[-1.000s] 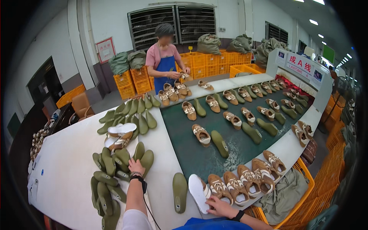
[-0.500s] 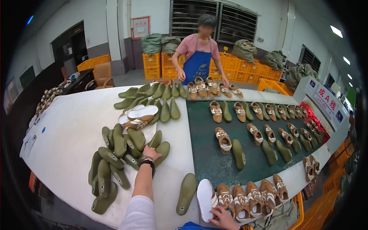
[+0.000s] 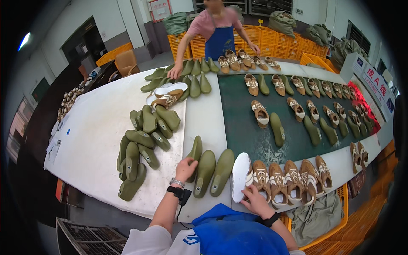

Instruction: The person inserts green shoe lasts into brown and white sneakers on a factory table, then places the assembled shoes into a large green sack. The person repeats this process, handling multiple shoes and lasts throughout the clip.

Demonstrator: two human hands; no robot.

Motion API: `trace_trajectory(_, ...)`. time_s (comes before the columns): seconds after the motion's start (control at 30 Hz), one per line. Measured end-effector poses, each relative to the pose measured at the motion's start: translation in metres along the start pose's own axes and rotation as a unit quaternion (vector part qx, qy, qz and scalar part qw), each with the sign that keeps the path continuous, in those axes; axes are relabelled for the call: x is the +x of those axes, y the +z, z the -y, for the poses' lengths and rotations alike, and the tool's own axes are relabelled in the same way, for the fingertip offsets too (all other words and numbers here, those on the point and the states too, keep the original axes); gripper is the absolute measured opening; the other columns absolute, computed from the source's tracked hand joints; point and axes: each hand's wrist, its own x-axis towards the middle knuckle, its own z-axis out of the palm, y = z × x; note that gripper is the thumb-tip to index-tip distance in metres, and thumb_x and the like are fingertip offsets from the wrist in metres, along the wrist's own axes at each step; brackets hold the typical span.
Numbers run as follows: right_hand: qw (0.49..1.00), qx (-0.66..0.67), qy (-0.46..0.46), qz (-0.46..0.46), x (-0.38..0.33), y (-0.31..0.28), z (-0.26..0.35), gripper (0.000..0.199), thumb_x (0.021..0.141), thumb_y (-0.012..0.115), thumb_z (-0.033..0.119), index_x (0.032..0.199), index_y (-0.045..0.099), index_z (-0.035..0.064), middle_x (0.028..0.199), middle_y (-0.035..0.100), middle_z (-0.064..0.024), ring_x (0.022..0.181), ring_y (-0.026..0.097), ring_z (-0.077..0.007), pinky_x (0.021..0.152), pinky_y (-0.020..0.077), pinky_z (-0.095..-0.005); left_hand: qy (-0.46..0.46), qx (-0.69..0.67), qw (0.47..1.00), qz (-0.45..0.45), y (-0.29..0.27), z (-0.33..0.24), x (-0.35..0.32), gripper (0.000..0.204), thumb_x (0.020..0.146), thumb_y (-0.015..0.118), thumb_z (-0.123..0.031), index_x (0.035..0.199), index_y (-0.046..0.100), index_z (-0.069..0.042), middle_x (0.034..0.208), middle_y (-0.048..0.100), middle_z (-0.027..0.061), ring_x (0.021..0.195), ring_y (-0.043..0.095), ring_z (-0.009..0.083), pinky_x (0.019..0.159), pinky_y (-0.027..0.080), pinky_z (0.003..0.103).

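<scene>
My left hand (image 3: pixel 186 169) is closed round the edge of a green shoe last (image 3: pixel 195 148) standing tilted on the white tabletop. To its right, two more green lasts, a middle one (image 3: pixel 205 172) and a right one (image 3: pixel 223 170), lie side by side. My right hand (image 3: pixel 256 200) pinches the heel end of a brown and cream sneaker (image 3: pixel 241 174), whose white sole faces up. Further right, several brown sneakers (image 3: pixel 278 180) stand in a row along the near edge. A loose pile of green lasts (image 3: pixel 140 146) lies left of my left hand.
Across the table a person in a blue apron (image 3: pixel 220 40) reaches toward green lasts (image 3: pixel 194 87) at the far edge. Pairs of sneakers and lasts stand on the green belt (image 3: pixel 250 138). A yellow crate (image 3: pixel 344 212) with grey cloth stands below the near right edge.
My left hand has come from the pile toward the near edge, bringing two lasts beside the one there. My right hand stays on the sneaker. The other person's arm has reached to the far lasts.
</scene>
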Motion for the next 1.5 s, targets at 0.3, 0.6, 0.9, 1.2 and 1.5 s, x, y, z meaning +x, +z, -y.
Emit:
trace_trajectory(0.3,1.000,0.016,-0.015,0.017,0.004,0.005,-0.009,0.041,0.079,0.069,0.025,0.117,0.057,0.0126,0.122,0.045,-0.0174,0.092,0.060,-0.0365,0.077,0.0514,-0.0418,-0.021,0.157,0.987,0.041,-0.002,0.015,0.001,0.096,0.060,0.078,-0.050,0.134,0.035,-0.007,0.116,0.057,0.0251,0.106,0.056,0.0388,0.091,0.047,0.042)
trace_trajectory(0.6,0.999,0.012,-0.028,-0.035,0.006,0.013,-0.015,0.046,0.080,0.066,0.040,0.116,0.058,0.0124,0.109,0.052,-0.0163,0.087,0.063,-0.0324,0.072,0.0528,-0.0421,0.073,0.446,0.892,0.014,-0.023,-0.020,-0.062,0.082,0.069,0.078,-0.041,0.135,0.037,-0.014,0.107,0.053,0.0253,0.080,0.062,0.0414,0.067,0.053,0.045)
trace_trajectory(0.9,0.989,-0.037,0.141,-0.020,0.031,0.014,-0.008,0.056,0.083,0.061,0.044,0.118,0.050,0.0008,0.095,0.063,-0.0229,0.082,0.065,-0.0352,0.066,0.0527,-0.0438,0.366,0.170,0.910,0.097,0.032,-0.090,-0.121,0.056,0.075,0.074,-0.025,0.120,0.051,0.000,0.113,0.056,0.0212,0.103,0.054,0.0385,0.089,0.045,0.043)
trace_trajectory(1.2,0.969,0.126,0.211,-0.016,0.049,0.026,-0.004,0.072,0.079,0.065,0.026,0.143,0.031,0.0199,0.117,0.044,-0.0349,0.093,0.059,-0.0447,0.081,0.0500,-0.0445,0.305,0.200,0.898,0.247,0.084,-0.111,-0.106,0.041,0.082,0.066,-0.025,0.112,0.058,0.003,0.109,0.061,0.0222,0.090,0.060,0.0382,0.074,0.049,0.045)
trace_trajectory(1.5,0.947,0.127,-0.153,-0.254,0.046,-0.003,0.041,0.054,0.077,0.061,0.005,0.128,0.046,0.0090,0.116,0.051,-0.0138,0.102,0.055,-0.0361,0.086,0.0471,-0.0413,0.005,-0.437,0.820,0.370,0.070,-0.120,-0.099,0.061,0.096,0.045,-0.048,0.141,0.022,-0.013,0.130,0.045,0.0087,0.116,0.049,0.0257,0.091,0.047,0.038)
